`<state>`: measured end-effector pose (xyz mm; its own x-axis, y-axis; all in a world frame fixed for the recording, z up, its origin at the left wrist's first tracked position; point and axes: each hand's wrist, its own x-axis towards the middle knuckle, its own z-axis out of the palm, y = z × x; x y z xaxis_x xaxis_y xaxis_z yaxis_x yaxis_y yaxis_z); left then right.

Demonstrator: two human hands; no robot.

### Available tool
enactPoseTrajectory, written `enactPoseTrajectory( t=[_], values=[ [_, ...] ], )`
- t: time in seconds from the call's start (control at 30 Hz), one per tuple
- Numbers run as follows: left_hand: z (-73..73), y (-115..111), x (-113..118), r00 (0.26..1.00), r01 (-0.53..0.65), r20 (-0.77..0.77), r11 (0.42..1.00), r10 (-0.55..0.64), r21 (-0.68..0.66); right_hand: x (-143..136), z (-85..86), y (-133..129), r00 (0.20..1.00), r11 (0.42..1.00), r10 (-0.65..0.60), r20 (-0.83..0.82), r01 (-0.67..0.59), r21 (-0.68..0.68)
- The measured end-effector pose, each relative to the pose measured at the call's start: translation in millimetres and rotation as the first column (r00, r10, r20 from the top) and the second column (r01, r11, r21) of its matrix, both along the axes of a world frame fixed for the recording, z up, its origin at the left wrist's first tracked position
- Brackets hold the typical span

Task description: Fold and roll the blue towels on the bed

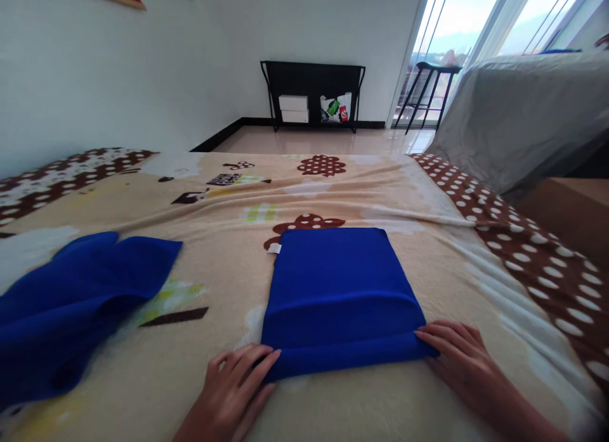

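A blue cloth [340, 271] lies flat on the patterned blanket [228, 239], with a narrow strip folded over along its near edge and a small white tag at its upper left. My left hand [233, 385] pinches the near left corner of that strip between thumb and fingers. At the near right corner, my right hand [459, 359] grips the folded edge, fingers on top and thumb below. A second blue cloth [90, 290] lies crumpled at the left, touched by neither hand.
Beyond the blanket stands a black rack [313, 80] with white boxes and a bag. A black stool [431, 90] is by the window. At the right are a plastic-covered piece of furniture [528, 106] and a brown box [566, 207].
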<state>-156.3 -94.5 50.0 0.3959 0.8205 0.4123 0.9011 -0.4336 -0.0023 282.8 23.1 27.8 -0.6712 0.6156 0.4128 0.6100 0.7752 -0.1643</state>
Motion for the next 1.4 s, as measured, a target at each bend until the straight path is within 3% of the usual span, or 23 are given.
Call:
enactPoseTrajectory(
  t=[0.2, 0.37, 0.47, 0.6, 0.67, 0.73, 0.8, 0.93, 1.03, 1.17, 1.23, 1.3, 1.4],
  values=[
    [-6.9, 4.1, -1.3, 0.940, -0.004, 0.335, 0.986, 0.059, -0.164, -1.3, 7.6, 9.1, 0.997, 0.971, -0.024, -0.080, 0.005, -0.238],
    [-5.9, 7.1, -7.3, 0.923, -0.020, 0.367, 0.965, 0.119, -0.263, -3.1, 17.3, 9.9, 0.997, 0.921, -0.027, -0.067, -0.001, -0.390],
    [-8.8, 12.8, -6.3, 0.955, -0.093, 0.266, 0.986, 0.128, -0.141, -7.9, 12.8, 11.6, 0.997, 0.950, -0.057, -0.056, 0.037, -0.311],
    [-10.6, 11.7, 7.8, 0.975, -0.204, 0.107, 0.973, 0.193, 0.111, -11.7, -2.0, 10.6, 0.990, 0.990, -0.127, -0.061, 0.130, 0.053],
    [-8.2, 6.6, 14.9, 0.989, -0.146, 0.048, 0.983, 0.141, 0.115, -8.4, -6.4, 8.6, 0.997, 0.983, -0.080, -0.005, 0.080, 0.165],
    [-5.2, 1.4, 18.4, 0.998, -0.057, -0.010, 0.996, 0.058, 0.068, -2.3, -7.4, 7.6, 0.996, 0.986, 0.011, 0.087, -0.025, 0.165],
    [-4.5, -0.8, 18.6, 0.998, -0.046, -0.035, 0.998, 0.047, 0.033, 3.4, -7.1, 8.4, 0.990, 0.990, 0.053, 0.135, -0.070, 0.124],
    [-9.3, 5.1, 15.2, 0.992, -0.124, 0.040, 0.992, 0.123, 0.029, 2.6, -6.7, 13.4, 0.997, 0.997, -0.003, 0.078, -0.004, 0.078],
    [-7.9, 9.3, 10.7, 0.989, -0.091, 0.121, 0.996, 0.089, 0.008, -3.7, 0.1, 14.1, 1.000, 0.999, -0.008, 0.001, 0.008, 0.034],
    [0.5, 3.9, 0.6, 0.968, -0.068, 0.237, 0.994, 0.087, -0.090, -3.5, 17.1, 9.2, 0.999, 0.988, -0.004, 0.036, 0.009, -0.157],
    [1.1, 2.0, -1.6, 0.967, -0.100, 0.223, 0.988, 0.125, -0.117, -3.7, 19.3, 7.5, 0.997, 0.973, 0.013, 0.081, 0.006, -0.232],
    [-1.4, 4.4, 4.6, 0.980, -0.150, 0.124, 0.987, 0.157, -0.057, -11.1, 14.9, 5.6, 0.995, 0.984, -0.036, 0.089, 0.051, -0.172],
    [-5.5, 14.7, 37.7, 0.960, -0.277, 0.004, 0.953, 0.279, 0.122, -42.3, 5.2, -3.7, 0.975, 0.973, -0.221, 0.008, 0.219, 0.076]
  ],
)
